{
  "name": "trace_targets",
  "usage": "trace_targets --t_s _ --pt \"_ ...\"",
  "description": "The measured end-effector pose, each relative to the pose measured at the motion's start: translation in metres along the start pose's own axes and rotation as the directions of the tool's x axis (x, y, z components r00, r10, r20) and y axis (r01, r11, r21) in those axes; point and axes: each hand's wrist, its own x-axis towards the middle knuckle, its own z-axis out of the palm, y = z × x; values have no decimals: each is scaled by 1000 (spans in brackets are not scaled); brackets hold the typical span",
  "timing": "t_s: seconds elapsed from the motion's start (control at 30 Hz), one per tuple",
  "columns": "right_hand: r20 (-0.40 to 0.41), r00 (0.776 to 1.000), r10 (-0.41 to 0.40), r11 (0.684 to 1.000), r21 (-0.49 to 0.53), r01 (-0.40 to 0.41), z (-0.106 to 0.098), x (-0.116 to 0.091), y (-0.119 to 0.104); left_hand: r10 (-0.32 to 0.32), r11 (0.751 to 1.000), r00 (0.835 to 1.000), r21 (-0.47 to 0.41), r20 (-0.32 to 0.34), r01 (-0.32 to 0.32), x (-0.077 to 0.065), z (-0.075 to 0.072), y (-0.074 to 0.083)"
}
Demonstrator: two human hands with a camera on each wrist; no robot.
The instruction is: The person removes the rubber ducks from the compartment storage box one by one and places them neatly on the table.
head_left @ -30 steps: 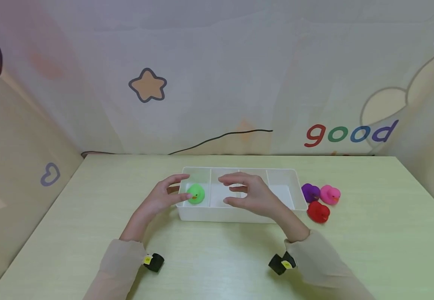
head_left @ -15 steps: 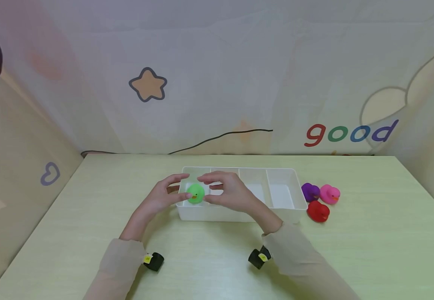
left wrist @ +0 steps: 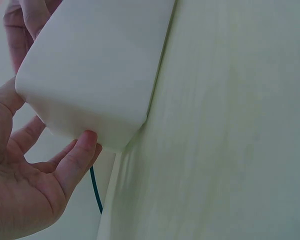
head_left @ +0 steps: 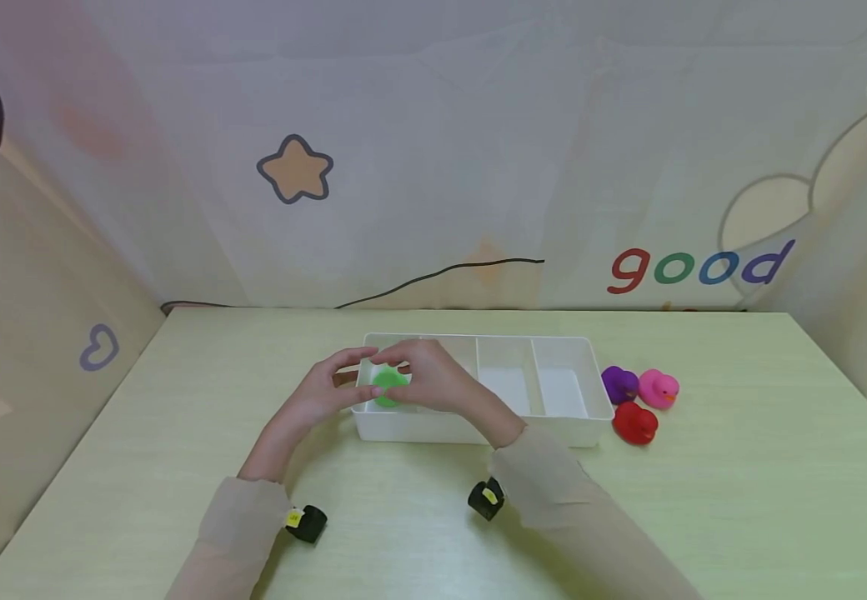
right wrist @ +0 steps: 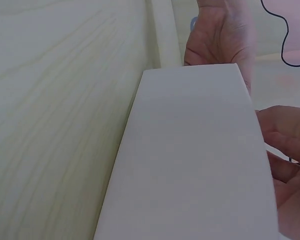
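Note:
In the head view a long white divided box (head_left: 433,429) stands on the table. A green rubber duck (head_left: 388,379) lies in its leftmost compartment, partly hidden by my right hand (head_left: 433,375). The right hand's curved fingers and thumb are spread over the duck, the thumb overlapping it. My left hand (head_left: 323,392) holds the box's left end, thumb over the rim and fingers against the outside of the end wall (left wrist: 105,122), as the left wrist view shows. In the right wrist view the box's front wall (right wrist: 190,155) hides the duck and some fingertips.
Right of the box sit a purple duck (head_left: 620,384), a pink duck (head_left: 659,388) and a red duck (head_left: 636,422), close together. A printed cloth backdrop (head_left: 433,167) rises behind the pale wooden table (head_left: 764,483).
My right hand has moved left across the box, from above the middle compartments to over the green duck. My left hand and the box have stayed where they were.

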Motion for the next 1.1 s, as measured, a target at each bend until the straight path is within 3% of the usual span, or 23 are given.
trace_targets --t_s 0.4,0.7,0.9,1.1 --pt "173 983 69 960 -279 -18 8 20 -7 2 1000 1000 14 3 -2 -2 -1 0" --pt "170 980 102 855 -519 1 16 25 -10 6 1000 1000 3 3 -6 -2 -1 1" --pt "146 981 129 820 -572 -22 18 24 -13 5 1000 1000 -2 5 -5 -1 0 1" --pt "141 985 96 837 -547 -3 20 23 -10 14 1000 1000 -11 11 -14 -1 0 1"
